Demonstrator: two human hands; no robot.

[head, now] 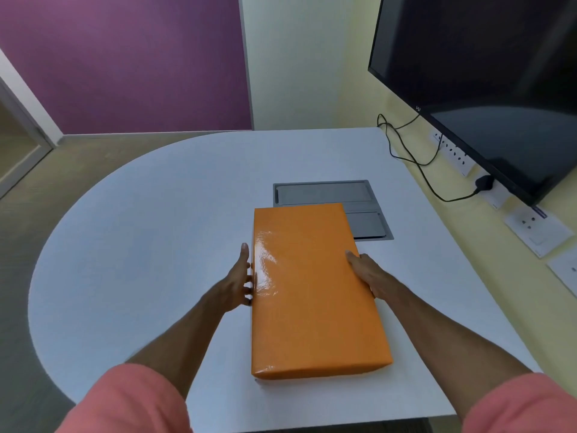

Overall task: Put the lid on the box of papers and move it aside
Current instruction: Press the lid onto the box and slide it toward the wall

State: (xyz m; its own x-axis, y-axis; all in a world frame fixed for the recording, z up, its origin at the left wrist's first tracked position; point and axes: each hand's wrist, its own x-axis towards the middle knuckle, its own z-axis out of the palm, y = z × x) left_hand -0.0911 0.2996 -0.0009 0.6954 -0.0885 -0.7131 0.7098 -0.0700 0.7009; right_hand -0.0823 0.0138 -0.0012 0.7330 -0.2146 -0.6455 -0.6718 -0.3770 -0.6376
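Box lid (315,292) plain glossy orange (no print), table (156,229) pale grey-white, sleeves (125,401) salmon pink, wall (125,57) purple, screen (484,73) black.

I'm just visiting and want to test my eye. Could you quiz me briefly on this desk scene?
1. True or false: both hands touch the orange box.
2. What does the box's far end partly cover? A) a keyboard B) a grey panel set into the table C) a plate
3. Which side of the table is the dark screen on?

Key:
1. True: the left hand and right hand press its long sides.
2. B, the grey panel.
3. The right; the screen hangs there.
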